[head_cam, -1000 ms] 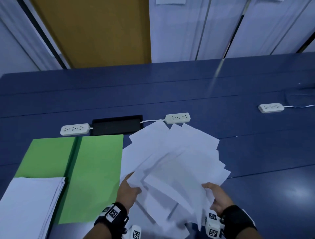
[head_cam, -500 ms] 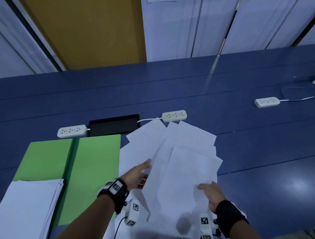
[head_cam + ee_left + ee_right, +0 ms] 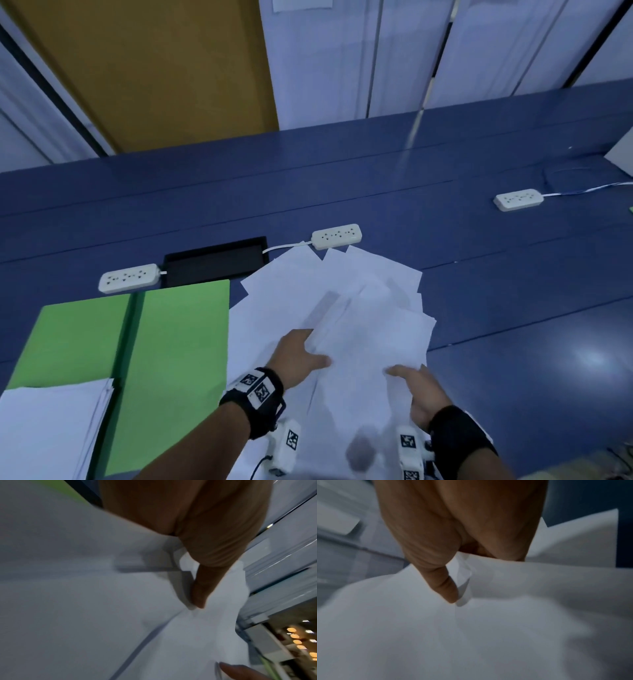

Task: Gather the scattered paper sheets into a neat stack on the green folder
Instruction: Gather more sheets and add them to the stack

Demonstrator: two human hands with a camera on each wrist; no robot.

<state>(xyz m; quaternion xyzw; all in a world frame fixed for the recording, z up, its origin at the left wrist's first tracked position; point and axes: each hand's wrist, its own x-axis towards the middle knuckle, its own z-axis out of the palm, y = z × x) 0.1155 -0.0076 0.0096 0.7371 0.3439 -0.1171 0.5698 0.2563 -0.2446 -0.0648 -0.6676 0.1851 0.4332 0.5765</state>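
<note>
Right of the green folder (image 3: 178, 346), on the blue table (image 3: 513, 308), lies the fan of loose paper sheets (image 3: 342, 294) I am working. Its nearest edge touches or overlaps the folder's right border, and its far corners reach a white power strip (image 3: 336, 235). A squared stack (image 3: 48, 431) already sits on the folder's left half, at its near corner.

My left hand (image 3: 298, 356) grips the left side of a raised bundle: thumb on top, fingers slid underneath and hidden by paper. The left wrist view shows that thumb (image 3: 199, 595) pressing on the top sheet, so the grasp is a pinch on the sheets. My right hand (image 3: 419, 387) holds the bundle's right near corner the same way; in the right wrist view its thumb (image 3: 443, 585) lies on top and a sheet edge curls beside it. The rest of its fingers I cannot see.

I judge these sheets light, limp and slick against each other. Held at one corner they will droop and slide apart, and a hard squeeze will crease them. The sound hold seems to be both long sides at mid-length, palms closing inward to square the edges, then carrying the bundle flat and low to the folder. Sheets lying flat against the table will probably need sliding to lift an edge.
</note>
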